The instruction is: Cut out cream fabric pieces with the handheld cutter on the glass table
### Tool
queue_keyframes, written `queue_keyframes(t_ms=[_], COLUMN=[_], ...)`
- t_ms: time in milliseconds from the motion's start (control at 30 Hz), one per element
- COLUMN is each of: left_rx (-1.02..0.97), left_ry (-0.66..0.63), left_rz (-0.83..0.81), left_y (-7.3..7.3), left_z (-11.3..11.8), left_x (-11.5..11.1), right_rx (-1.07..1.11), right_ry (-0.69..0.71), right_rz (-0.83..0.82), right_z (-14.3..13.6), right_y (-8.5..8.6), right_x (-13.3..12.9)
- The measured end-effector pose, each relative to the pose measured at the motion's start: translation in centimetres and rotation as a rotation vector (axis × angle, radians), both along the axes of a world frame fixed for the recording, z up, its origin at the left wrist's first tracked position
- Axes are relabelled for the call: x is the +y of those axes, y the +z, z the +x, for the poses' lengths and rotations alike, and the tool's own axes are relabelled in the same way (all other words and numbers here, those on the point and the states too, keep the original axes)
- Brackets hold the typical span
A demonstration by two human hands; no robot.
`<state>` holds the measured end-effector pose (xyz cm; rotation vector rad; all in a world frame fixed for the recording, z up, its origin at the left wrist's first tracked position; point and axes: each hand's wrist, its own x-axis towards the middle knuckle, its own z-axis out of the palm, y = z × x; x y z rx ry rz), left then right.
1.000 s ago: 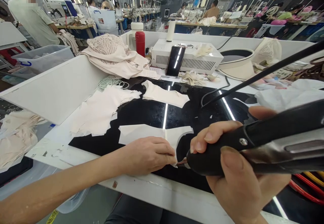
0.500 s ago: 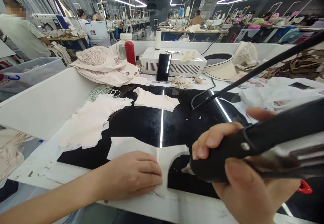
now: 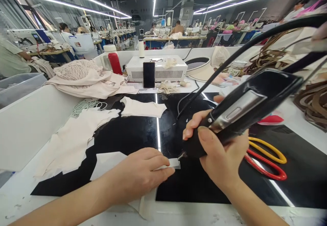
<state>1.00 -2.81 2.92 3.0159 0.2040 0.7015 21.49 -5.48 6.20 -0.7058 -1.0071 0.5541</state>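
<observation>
My right hand (image 3: 222,154) is wrapped round a black handheld tool (image 3: 237,107) with a silver lever and a cable. Its metal tip points down-left, close to the right end of a pale fabric piece (image 3: 108,161). My left hand (image 3: 143,171) lies on this piece, palm down, fingers together and pressing on it near the front edge of the black glass board (image 3: 189,185). Part of the fabric is hidden under that hand and hangs towards the table edge. Another cut piece (image 3: 143,107) lies farther back, and a stack of pieces (image 3: 68,141) is at the left.
Scissors with red and yellow handles (image 3: 268,158) lie right of my right hand. Behind the board are a phone (image 3: 149,75), a white box (image 3: 163,67) and a red bottle (image 3: 114,62). Thick black cable arches across the right. Lace fabric (image 3: 84,76) is heaped at the back left.
The view has shifted, showing the scissors fully. My right hand has turned the tool more upright, its tip now near the fabric's end. My left hand has moved slightly right along the fabric.
</observation>
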Motion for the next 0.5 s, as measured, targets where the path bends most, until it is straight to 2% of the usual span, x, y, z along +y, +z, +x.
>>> queue_keyframes(t_ms=[233,500], left_rx=[0.099,0.152], left_ry=[0.027,0.099], left_rz=[0.069,0.073], left_y=[-1.7,-1.7], left_z=[1.3,0.2], left_x=[1.2,1.5], right_rx=[-0.021,0.01], right_ry=[-0.003,0.018], right_rz=[0.012,0.015], right_z=[-0.2,-0.5], right_y=[0.1,0.6], right_x=[0.2,0.2])
